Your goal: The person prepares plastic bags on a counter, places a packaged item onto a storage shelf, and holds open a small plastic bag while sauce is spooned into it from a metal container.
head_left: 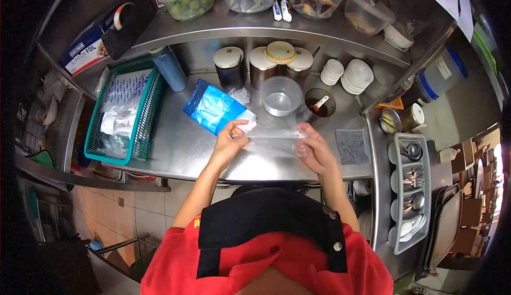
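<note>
A thin clear plastic bag [274,141] stretches between my hands above the steel counter. My left hand [229,145] pinches one end of it, and the fingers of my right hand [316,151] are closed on the other. Just beyond my left hand lies a blue and white plastic packet [214,107], with crumpled clear plastic by its right side. A round clear plastic tub [282,100] stands behind the bag. To its right is a dark bowl [326,109] of reddish-brown sauce with a white spoon in it.
On the left sits a green basket [154,100] of plastic packs. Lidded jars [229,68] and stacked small white dishes [356,76] line the back, beneath a shelf [255,31] of food tubs. A grey cloth [352,147] and a cutlery tray [410,188] are at right.
</note>
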`<state>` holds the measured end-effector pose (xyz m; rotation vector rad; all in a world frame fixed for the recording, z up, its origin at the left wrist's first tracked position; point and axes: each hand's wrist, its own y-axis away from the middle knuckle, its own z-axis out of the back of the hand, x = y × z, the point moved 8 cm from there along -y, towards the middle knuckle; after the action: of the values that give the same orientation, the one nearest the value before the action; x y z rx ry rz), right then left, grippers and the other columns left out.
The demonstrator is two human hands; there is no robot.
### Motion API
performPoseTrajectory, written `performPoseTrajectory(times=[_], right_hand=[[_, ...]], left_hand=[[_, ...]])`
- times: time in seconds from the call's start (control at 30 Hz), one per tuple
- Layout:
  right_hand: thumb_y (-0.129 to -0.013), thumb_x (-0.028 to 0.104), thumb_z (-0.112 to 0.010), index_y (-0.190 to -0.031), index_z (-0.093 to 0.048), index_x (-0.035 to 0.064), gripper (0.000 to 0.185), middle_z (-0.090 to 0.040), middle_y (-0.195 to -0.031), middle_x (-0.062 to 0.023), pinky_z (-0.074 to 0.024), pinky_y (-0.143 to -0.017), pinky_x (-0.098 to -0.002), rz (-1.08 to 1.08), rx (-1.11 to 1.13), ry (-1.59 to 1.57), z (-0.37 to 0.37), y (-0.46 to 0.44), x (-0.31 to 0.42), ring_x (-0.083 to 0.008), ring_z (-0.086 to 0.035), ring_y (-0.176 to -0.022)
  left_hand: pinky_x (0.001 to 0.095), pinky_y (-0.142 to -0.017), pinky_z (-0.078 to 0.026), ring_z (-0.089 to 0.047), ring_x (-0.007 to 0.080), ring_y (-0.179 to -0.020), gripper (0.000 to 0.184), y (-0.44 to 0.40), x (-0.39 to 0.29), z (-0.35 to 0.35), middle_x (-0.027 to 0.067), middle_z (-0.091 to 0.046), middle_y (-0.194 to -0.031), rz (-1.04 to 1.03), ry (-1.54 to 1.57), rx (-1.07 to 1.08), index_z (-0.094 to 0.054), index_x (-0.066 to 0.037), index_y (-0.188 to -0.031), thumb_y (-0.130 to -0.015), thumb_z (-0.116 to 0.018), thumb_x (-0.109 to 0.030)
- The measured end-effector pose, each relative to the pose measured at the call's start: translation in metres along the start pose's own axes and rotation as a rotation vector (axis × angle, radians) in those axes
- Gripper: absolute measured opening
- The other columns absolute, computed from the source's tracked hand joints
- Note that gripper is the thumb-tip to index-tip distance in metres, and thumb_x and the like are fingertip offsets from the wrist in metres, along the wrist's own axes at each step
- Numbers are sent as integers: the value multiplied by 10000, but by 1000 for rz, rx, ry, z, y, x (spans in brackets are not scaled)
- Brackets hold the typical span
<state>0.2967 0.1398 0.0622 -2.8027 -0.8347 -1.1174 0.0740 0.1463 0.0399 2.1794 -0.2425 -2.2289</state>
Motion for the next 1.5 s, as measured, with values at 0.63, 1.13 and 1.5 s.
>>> performPoseTrajectory(times=[0.63, 1.13, 1.5], right_hand=[[-821, 78, -598, -1182, -520, 2, 377, -601, -1034, -226, -471, -694, -382, 465, -431, 1621, -40, -4, -1, -361, -591, -788], [-810, -39, -496, -1209, -504, -53, 399, -545, -1011, -247, -440, -847, -422, 411, -164, 1602, -21, -16, 18, -421, -539, -980], [-801, -52, -502, -1197, -488, -53, 397, -509, -1054, -228, -444, -787, -415, 417, -119, 1597, -2, -18, 26, -411, -544, -911]], left_hand=[[341, -916, -472, -575, 225, -1094, 327, 23, 10, 27, 147, -581, -1190, 49, 43, 121, -565, -78, -1123, -810, -653, -37], [278, -805, -478, -599, 109, -887, 244, -22, -22, -63, 59, -661, -1034, 67, -179, 295, -680, -48, -1026, -784, -698, -63], [341, -914, -444, -566, 313, -1061, 380, -32, -10, -82, 160, -581, -1125, -181, -434, 133, -626, -25, -1091, -720, -699, -62]])
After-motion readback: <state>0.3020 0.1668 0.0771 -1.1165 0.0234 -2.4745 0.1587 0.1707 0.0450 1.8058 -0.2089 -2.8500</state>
